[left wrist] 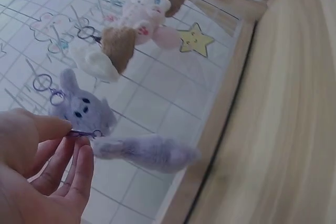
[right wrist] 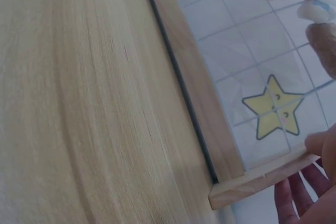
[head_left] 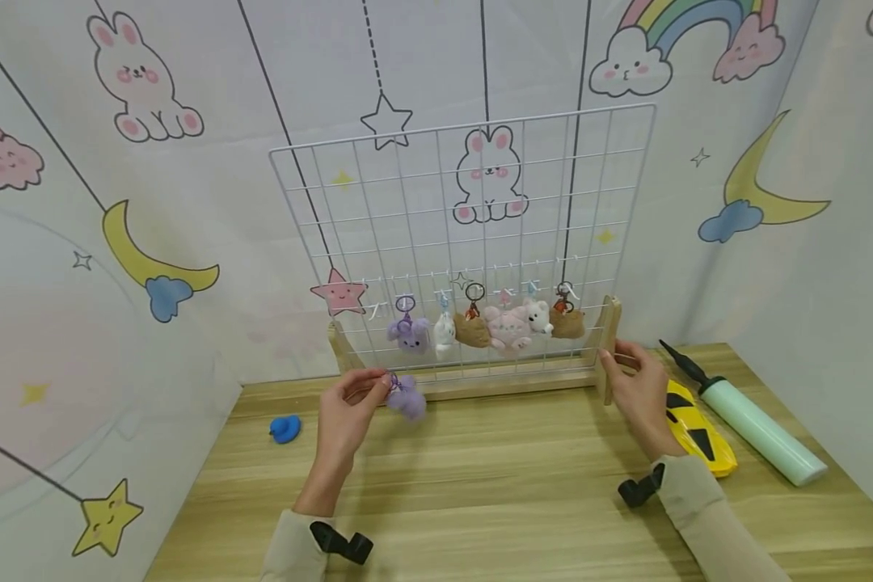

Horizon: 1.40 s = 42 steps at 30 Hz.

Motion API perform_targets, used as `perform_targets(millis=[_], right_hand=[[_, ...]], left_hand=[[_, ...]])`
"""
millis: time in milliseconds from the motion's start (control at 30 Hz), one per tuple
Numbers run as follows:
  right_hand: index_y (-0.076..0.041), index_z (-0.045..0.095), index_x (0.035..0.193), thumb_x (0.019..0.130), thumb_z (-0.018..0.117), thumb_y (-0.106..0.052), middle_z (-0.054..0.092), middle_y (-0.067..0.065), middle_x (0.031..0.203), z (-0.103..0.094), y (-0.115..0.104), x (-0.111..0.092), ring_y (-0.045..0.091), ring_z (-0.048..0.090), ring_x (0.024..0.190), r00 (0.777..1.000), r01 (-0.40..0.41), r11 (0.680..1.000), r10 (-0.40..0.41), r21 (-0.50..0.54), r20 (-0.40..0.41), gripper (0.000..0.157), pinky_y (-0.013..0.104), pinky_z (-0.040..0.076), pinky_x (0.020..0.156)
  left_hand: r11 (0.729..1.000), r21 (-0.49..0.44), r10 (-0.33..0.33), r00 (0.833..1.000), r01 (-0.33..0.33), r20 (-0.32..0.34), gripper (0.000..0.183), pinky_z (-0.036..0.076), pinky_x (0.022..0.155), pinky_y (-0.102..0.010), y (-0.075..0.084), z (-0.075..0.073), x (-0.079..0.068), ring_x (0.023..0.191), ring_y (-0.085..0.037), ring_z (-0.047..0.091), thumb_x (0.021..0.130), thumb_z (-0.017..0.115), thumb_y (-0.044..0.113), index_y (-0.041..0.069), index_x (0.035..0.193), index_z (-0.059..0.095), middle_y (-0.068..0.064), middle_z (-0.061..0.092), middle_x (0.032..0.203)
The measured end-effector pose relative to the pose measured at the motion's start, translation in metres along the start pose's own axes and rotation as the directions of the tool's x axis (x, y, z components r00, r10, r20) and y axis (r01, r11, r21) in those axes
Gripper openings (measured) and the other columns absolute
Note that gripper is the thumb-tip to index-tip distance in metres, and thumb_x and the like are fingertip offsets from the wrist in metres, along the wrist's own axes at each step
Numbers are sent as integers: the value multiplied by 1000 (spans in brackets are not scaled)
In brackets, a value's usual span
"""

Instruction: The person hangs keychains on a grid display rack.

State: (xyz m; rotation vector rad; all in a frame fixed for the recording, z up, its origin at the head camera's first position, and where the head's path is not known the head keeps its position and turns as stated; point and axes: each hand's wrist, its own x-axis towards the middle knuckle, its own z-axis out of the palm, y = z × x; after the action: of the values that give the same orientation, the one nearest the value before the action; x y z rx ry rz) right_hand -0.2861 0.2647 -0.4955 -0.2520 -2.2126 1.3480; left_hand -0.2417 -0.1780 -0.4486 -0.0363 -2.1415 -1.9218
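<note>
My left hand [head_left: 349,411] pinches the purple ring and clasp of a fluffy purple plush keychain [head_left: 407,398], which dangles just in front of the rack's lower left. In the left wrist view, thumb and fingertips meet on the clasp and the plush [left wrist: 152,152] hangs free. My right hand [head_left: 638,392] grips the wooden end support [head_left: 612,323] of the white wire grid rack [head_left: 462,127]. From the rack's hooks hang a purple plush [head_left: 410,335], a white one [head_left: 444,334], a brown one [head_left: 473,331], a pink one [head_left: 508,329], a white bear [head_left: 540,318] and another brown one [head_left: 567,324].
A small blue rubber duck [head_left: 285,429] sits on the wooden table [head_left: 495,485] at the left. To the right lie a yellow toy car [head_left: 702,432] and a mint-green hand pump [head_left: 760,428] with a black nozzle. A patterned curtain [head_left: 247,242] stands behind the rack.
</note>
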Motion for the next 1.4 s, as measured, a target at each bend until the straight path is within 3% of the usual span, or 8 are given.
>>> perform_targets(millis=[233,500,767,1100,1400], right_hand=[[-4,70,142,107,70,-39,71,21,139,-2,0,0,39,71,126,1000,-6,1000,6,6,-1,49,-1,44,74],[-5,69,143,107,69,-41,71,20,140,-4,-1,-1,39,70,127,1000,-23,1000,23,7,5,51,-1,44,75],[-4,69,143,107,69,-39,71,21,139,-2,-1,-1,39,70,126,1000,-15,1000,15,9,1,50,-1,43,74],[-4,69,143,107,70,-40,72,22,138,0,-1,-1,40,71,126,1000,-3,1000,3,9,0,50,-2,43,74],[-3,69,143,107,70,-38,71,22,138,0,-2,-2,40,71,125,1000,1,1000,-1,10,-2,50,-2,43,74]], left_hand=[[990,-139,36,999,-40,-27,29,65,93,-27,17,6,3,101,-16,80,100,81,15,0,123,75,-8,81,112],[975,-199,86,994,-98,-70,27,64,92,-24,32,9,9,103,-13,76,100,80,12,0,124,72,5,80,108],[951,-265,125,983,-157,-133,28,63,95,-23,45,12,13,106,-14,77,100,79,8,-2,124,71,4,80,109],[874,-432,139,967,-222,-215,17,66,95,-30,55,19,16,96,-13,78,99,78,4,-2,113,71,-1,79,102],[857,-454,129,954,-245,-270,12,65,85,-24,57,20,19,86,-13,75,99,79,8,3,108,72,-1,78,98]])
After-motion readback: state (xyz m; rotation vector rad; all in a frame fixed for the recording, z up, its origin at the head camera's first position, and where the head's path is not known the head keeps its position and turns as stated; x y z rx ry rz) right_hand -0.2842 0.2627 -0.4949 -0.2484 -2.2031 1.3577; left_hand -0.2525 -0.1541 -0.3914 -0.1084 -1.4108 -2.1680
